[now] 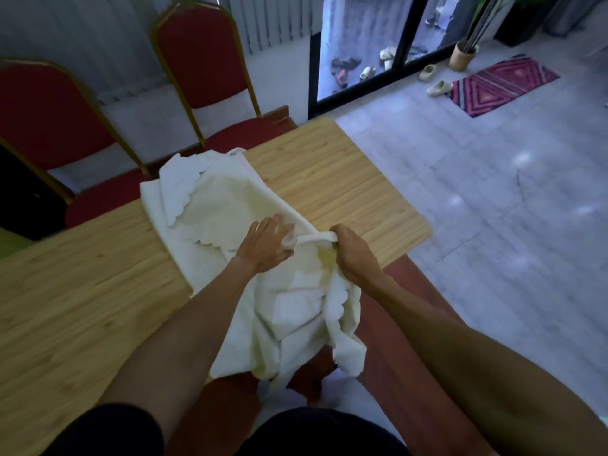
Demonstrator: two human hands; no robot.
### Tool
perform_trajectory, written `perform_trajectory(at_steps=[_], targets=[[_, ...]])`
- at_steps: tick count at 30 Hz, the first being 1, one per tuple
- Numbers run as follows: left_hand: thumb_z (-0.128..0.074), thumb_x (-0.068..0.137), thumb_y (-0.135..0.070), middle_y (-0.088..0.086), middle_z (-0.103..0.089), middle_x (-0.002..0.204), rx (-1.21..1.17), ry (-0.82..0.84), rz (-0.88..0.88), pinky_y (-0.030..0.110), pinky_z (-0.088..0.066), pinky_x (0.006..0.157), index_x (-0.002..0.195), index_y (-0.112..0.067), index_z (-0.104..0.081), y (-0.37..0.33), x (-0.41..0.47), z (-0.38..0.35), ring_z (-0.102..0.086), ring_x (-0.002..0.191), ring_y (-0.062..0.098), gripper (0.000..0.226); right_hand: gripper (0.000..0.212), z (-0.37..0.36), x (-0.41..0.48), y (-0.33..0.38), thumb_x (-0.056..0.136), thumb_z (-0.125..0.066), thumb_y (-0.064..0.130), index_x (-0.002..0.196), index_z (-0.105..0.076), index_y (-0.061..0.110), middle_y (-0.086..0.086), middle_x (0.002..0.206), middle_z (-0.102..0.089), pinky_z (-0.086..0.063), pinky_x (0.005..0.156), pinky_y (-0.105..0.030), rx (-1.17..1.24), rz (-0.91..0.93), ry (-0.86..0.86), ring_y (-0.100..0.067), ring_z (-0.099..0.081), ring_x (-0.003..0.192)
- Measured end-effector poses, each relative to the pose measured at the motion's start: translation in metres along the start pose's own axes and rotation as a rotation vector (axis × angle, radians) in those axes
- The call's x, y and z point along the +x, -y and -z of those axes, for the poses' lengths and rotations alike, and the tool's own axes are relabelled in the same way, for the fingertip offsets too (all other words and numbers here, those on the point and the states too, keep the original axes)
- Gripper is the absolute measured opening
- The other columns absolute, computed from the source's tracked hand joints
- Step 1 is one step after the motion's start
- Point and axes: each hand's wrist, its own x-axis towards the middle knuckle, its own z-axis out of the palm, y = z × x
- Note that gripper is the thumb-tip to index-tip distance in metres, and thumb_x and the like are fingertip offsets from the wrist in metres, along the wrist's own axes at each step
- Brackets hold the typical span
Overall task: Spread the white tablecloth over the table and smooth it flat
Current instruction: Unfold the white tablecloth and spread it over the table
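The wooden surface (pixel 82 291) is cut off at the left. The white tablecloth (pixel 223 199) lies bunched on it, its near end hanging off. The left hand (pixel 266 246) rests flat on the cloth, fingers spread. The right hand (pixel 353 255) grips a rolled edge, fingertips hidden.

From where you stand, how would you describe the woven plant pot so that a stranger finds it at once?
Look past the light wooden table to the black-framed glass door. At the right end of its frame stands the tan woven plant pot with dark stems. Unlike the flat red patterned rug and pale slippers beside it, it is round and upright.
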Motion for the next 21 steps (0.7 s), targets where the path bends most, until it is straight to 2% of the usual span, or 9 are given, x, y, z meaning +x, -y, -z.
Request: perform_trajectory(at_steps=[5, 7, 11, 13, 15, 18, 21], targets=[[-0.055, 0.096, -0.021, 0.011, -0.057, 0.138, -0.183, -0.167, 0.154, 0.047, -0.048, 0.091, 0.134, -0.019, -0.059, -0.027, 0.042, 0.022, -0.059, 0.116, 0.037, 0.038, 0.016, 0.058, 0.025, -0.027, 0.095, -0.031, 0.022, 0.099, -0.046, 0.018, -0.002, 0.091, -0.054, -0.039, 0.068, -0.039, 0.065, -0.04, -0.179, -0.022, -0.051, 0.079], [-0.048, 0.101, -0.019, 0.011, -0.065, 0.122, -0.206, -0.238, 0.212, 0.046, -0.05, 0.084, 0.121, -0.014, -0.065, -0.026, 0.055, 0.029, -0.062, 0.105, 0.038, 0.026, 0.02, 0.084, 0.034, -0.044, 0.094, -0.028, 0.026, 0.1, -0.047, 0.019, -0.001, 0.092, -0.054, -0.039, 0.069, -0.039, 0.052, -0.039, -0.232, -0.023, -0.052, 0.081], [-0.042, 0.103, -0.018, 0.012, -0.069, 0.096, -0.196, -0.296, 0.191, 0.045, -0.052, 0.072, 0.11, -0.016, -0.06, -0.034, 0.091, 0.046, -0.066, 0.087, 0.036, 0.019, 0.026, 0.125, 0.038, -0.089, 0.097, -0.033, 0.025, 0.111, -0.052, 0.016, -0.007, 0.102, -0.059, -0.043, 0.074, -0.04, -0.068, -0.028, -0.229, -0.028, -0.056, 0.091], [-0.04, 0.102, -0.018, 0.011, -0.069, 0.097, -0.226, -0.331, 0.187, 0.046, -0.054, 0.071, 0.109, -0.018, -0.057, -0.049, 0.115, 0.062, -0.066, 0.086, 0.035, 0.018, 0.037, 0.138, 0.035, -0.113, 0.094, -0.029, 0.026, 0.118, -0.054, 0.013, -0.012, 0.107, -0.06, -0.047, 0.079, -0.045, -0.099, -0.073, -0.26, -0.032, -0.058, 0.094], [-0.039, 0.102, -0.018, 0.01, -0.068, 0.101, -0.23, -0.337, 0.156, 0.047, -0.053, 0.072, 0.11, -0.018, -0.055, -0.067, 0.141, 0.077, -0.064, 0.089, 0.035, 0.018, 0.043, 0.147, 0.032, -0.131, 0.09, -0.024, 0.029, 0.113, -0.056, 0.012, -0.013, 0.101, -0.062, -0.047, 0.077, -0.045, -0.053, -0.143, -0.335, -0.032, -0.059, 0.091], [-0.037, 0.102, -0.021, 0.011, -0.068, 0.1, -0.144, -0.294, 0.058, 0.045, -0.048, 0.069, 0.107, -0.018, -0.05, -0.092, 0.176, 0.094, -0.065, 0.087, 0.038, 0.014, 0.025, 0.16, 0.034, -0.152, 0.094, -0.029, 0.02, 0.096, -0.053, 0.014, -0.007, 0.082, -0.06, -0.041, 0.062, -0.039, 0.098, -0.345, -0.494, -0.031, -0.059, 0.079], [-0.037, 0.102, -0.024, 0.013, -0.069, 0.095, -0.081, -0.296, -0.052, 0.044, -0.045, 0.065, 0.108, -0.016, -0.049, -0.118, 0.213, 0.106, -0.066, 0.082, 0.041, 0.016, 0.019, 0.177, 0.038, -0.167, 0.101, -0.031, 0.014, 0.092, -0.048, 0.011, -0.006, 0.075, -0.057, -0.04, 0.056, -0.039, 0.175, -0.472, -0.579, -0.028, -0.058, 0.071]])
